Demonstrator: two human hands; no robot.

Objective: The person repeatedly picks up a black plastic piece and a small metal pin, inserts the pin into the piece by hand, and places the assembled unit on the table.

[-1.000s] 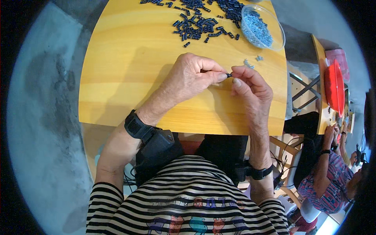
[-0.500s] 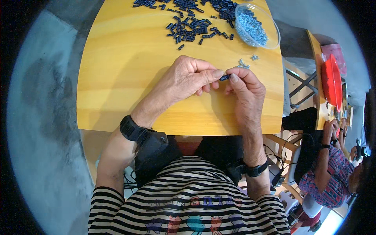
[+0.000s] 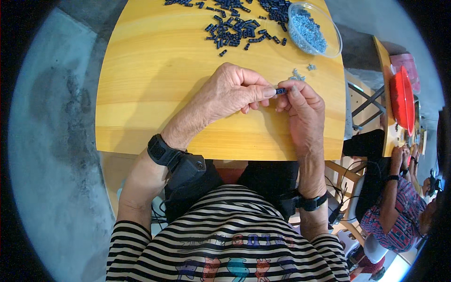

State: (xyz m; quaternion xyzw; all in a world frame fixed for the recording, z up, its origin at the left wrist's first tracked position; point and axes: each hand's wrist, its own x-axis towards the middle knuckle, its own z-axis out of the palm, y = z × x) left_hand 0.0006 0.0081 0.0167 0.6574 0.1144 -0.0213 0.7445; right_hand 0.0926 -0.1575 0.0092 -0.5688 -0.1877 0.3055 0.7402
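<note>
Between my hands, above the table (image 3: 155, 108), is a small dark-blue plastic piece (image 3: 280, 91). My left hand (image 3: 235, 91) pinches one end of it between thumb and fingers. At its other end the thumb and forefinger of my right hand (image 3: 304, 105) close on it. Just beyond my right fingers lies a little heap of small silvery metal parts (image 3: 296, 75). Many similar dark pieces (image 3: 230, 33) are strewn over the far part of the table. A clear round plastic bowl (image 3: 339, 42) at the far right is full of the silvery parts.
The table's front edge runs close to my body. To the right, another table (image 3: 381, 61) carries a red basin (image 3: 401, 101), and a person in a patterned top (image 3: 394, 207) sits there with other people beyond. Cables (image 3: 336, 188) hang near a chair at my right.
The view has shifted slightly, so the table sits a little further right. My hands still hold the dark piece, which now shows more between my fingertips.
</note>
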